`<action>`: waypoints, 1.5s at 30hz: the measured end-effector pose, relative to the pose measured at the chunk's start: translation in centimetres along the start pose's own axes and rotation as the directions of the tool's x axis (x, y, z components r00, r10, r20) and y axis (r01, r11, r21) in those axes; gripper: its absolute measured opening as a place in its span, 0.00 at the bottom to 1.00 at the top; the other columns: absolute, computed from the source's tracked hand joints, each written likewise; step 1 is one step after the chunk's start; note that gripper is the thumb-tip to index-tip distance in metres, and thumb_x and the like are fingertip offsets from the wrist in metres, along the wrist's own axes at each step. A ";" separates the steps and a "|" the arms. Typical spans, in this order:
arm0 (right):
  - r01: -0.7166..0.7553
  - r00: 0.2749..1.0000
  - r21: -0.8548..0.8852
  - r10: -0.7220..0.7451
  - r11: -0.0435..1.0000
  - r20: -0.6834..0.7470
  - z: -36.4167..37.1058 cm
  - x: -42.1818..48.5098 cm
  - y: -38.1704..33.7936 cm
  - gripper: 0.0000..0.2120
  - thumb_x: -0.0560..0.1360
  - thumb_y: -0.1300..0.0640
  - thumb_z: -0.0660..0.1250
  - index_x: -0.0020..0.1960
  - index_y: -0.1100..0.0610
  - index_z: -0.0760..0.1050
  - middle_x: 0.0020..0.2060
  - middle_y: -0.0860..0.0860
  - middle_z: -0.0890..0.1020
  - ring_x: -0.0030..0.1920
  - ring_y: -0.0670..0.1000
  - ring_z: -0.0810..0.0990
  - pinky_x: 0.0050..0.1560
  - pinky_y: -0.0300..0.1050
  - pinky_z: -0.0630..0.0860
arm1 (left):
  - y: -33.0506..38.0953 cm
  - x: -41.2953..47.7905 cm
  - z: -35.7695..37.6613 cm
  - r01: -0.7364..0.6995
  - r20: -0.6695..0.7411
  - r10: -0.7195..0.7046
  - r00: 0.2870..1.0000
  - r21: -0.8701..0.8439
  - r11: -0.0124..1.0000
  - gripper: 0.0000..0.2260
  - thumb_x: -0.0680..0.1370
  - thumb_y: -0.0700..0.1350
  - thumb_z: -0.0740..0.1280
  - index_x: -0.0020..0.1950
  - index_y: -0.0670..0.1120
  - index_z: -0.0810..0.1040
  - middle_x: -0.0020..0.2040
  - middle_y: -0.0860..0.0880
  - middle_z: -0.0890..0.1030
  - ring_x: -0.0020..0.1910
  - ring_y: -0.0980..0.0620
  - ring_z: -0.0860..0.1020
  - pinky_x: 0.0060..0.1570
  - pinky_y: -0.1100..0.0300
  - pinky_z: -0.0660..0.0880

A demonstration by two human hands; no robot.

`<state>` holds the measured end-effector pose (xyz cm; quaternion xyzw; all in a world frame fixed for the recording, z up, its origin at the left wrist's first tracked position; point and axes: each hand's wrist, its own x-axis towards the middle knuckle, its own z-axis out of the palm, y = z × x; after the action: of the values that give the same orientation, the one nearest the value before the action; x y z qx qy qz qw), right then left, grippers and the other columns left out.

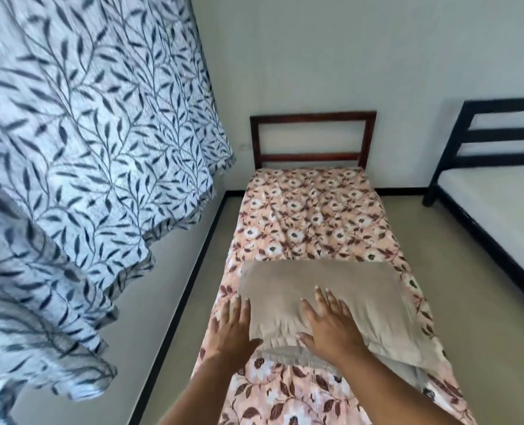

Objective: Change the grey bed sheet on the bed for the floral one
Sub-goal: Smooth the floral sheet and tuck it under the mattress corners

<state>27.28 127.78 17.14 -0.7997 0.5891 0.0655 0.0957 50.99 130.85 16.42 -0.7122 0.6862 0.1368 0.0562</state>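
Note:
A pink floral sheet (313, 216) covers the narrow bed with the brown wooden headboard (313, 118). On its near half lies a grey-beige pillow (362, 289) in a loose case. My left hand (231, 326) lies flat with fingers straight at the pillow's left edge, partly on the floral sheet. My right hand (328, 323) presses flat on the pillow's near middle, fingers spread. Neither hand grips anything. No separate grey bed sheet can be made out.
A leaf-patterned blue-grey curtain (86, 148) hangs along the left wall, close to the bed. A second bed with a black frame (457, 139) and a bare white mattress (500, 204) stands on the right. Beige floor (457, 302) runs between the two beds.

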 end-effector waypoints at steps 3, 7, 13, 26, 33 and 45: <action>-0.030 0.999 -0.010 0.030 0.999 -0.027 -1.7 -0.3 0.2 0.40 0.78 0.29 0.49 0.83 0.47 0.47 0.82 0.59 0.42 0.82 0.61 0.44 0.79 0.60 0.47 | 0.4 0.3 -2.0 -0.038 -0.049 0.040 0.998 0.041 0.998 0.43 0.79 0.67 0.58 0.82 0.49 0.36 0.82 0.48 0.36 0.80 0.42 0.37 0.77 0.40 0.45; -0.067 0.996 -0.007 0.067 0.998 -0.054 -3.2 -0.1 -0.6 0.50 0.67 0.24 0.33 0.83 0.47 0.45 0.82 0.59 0.41 0.82 0.61 0.43 0.79 0.61 0.47 | 0.5 1.0 -3.9 -0.084 -0.077 0.087 0.993 0.037 0.996 0.41 0.80 0.68 0.54 0.82 0.50 0.36 0.82 0.49 0.35 0.81 0.43 0.37 0.77 0.40 0.43; -0.156 0.985 0.009 0.156 0.988 -0.077 -4.3 1.2 -3.4 0.41 0.78 0.27 0.46 0.83 0.48 0.44 0.82 0.59 0.41 0.82 0.61 0.41 0.80 0.61 0.47 | -2.3 3.7 -5.4 -0.152 -0.122 0.152 0.981 0.007 0.988 0.40 0.79 0.70 0.50 0.82 0.50 0.38 0.82 0.49 0.37 0.81 0.44 0.38 0.77 0.37 0.45; -0.375 0.916 0.182 0.394 0.909 -0.078 -5.1 7.8 -19.8 0.45 0.72 0.25 0.36 0.83 0.47 0.45 0.82 0.58 0.43 0.82 0.61 0.45 0.80 0.60 0.49 | -18.1 10.8 -9.2 -0.324 -0.037 0.328 0.944 0.091 0.942 0.40 0.79 0.70 0.49 0.82 0.49 0.38 0.82 0.48 0.36 0.81 0.43 0.37 0.77 0.36 0.46; -0.428 0.893 0.192 0.446 0.883 -0.065 -3.3 8.3 -23.0 0.56 0.60 0.24 0.25 0.83 0.47 0.48 0.82 0.59 0.45 0.82 0.61 0.48 0.79 0.61 0.52 | -19.9 13.1 -8.2 -0.379 -0.009 0.381 0.925 0.085 0.922 0.39 0.80 0.69 0.49 0.82 0.49 0.39 0.82 0.48 0.37 0.81 0.43 0.40 0.76 0.37 0.46; -0.477 0.861 0.247 0.505 0.843 -0.064 -3.5 12.5 -20.2 0.38 0.80 0.30 0.48 0.83 0.48 0.46 0.82 0.59 0.44 0.82 0.61 0.46 0.79 0.61 0.51 | -17.3 19.1 -10.7 -0.395 0.009 0.395 0.919 0.056 0.917 0.39 0.81 0.68 0.51 0.83 0.48 0.42 0.83 0.47 0.41 0.81 0.42 0.41 0.76 0.37 0.47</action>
<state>50.30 121.15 19.38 -0.6085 0.7827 -0.0294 0.1272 69.86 110.53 19.63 -0.5574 0.8195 0.1248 0.0468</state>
